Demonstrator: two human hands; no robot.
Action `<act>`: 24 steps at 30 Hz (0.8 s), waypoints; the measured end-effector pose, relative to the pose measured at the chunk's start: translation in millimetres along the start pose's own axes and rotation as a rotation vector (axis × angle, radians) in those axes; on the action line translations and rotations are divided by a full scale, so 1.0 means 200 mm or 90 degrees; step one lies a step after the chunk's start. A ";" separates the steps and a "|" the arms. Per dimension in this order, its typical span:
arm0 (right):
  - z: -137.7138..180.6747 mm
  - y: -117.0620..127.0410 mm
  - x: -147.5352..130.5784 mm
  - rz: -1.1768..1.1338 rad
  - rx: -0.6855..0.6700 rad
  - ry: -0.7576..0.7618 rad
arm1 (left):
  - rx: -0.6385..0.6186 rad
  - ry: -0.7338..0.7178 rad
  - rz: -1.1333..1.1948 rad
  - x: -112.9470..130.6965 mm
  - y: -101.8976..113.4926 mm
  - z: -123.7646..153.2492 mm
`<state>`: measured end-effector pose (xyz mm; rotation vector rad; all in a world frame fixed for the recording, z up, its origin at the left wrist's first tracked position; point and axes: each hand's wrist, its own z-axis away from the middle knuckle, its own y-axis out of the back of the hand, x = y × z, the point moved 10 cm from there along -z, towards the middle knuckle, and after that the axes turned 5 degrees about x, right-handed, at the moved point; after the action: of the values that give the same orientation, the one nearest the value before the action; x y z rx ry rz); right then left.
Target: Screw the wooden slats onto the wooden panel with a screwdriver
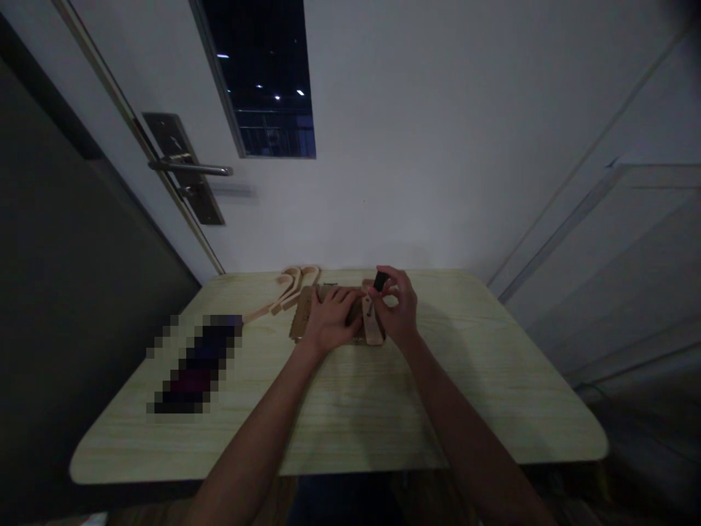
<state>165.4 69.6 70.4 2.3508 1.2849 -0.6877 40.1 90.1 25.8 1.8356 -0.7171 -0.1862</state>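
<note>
On the table, my left hand (333, 314) lies with spread fingers over a flat brown piece (301, 315) that looks like cardboard or board. The fingertips reach toward a short light-wood block (373, 332) along its right side. My right hand (401, 303) is closed in a pinch on a small black object (381, 280), held just above that block. A thin dark metal piece (369, 310), like a screw or a shaft, shows at the block's upper half. Whether it joins the black object cannot be made out.
Curved wooden hook-shaped pieces (296, 281) lie at the table's back left. A dark, pixelated item (197, 365) rests on the left of the pale table (355, 438). Behind stands a white door with a metal handle (191, 168) and a window (263, 80).
</note>
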 end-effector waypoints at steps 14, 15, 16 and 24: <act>0.01 -0.02 0.03 -0.055 -0.039 -0.055 | 0.004 -0.003 0.010 0.01 0.02 0.00; 0.00 -0.01 0.03 -0.048 -0.026 -0.058 | 0.004 -0.002 0.010 0.01 0.02 0.00; 0.00 0.00 0.04 -0.043 -0.014 -0.058 | 0.005 -0.002 0.010 0.01 0.01 0.00; 0.00 0.00 -0.03 -0.046 -0.022 -0.002 | 0.002 0.005 0.015 0.00 0.01 0.00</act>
<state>162.6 65.6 73.9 2.2840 1.3755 -0.6862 39.7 89.3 28.3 1.8299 -0.7328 -0.1620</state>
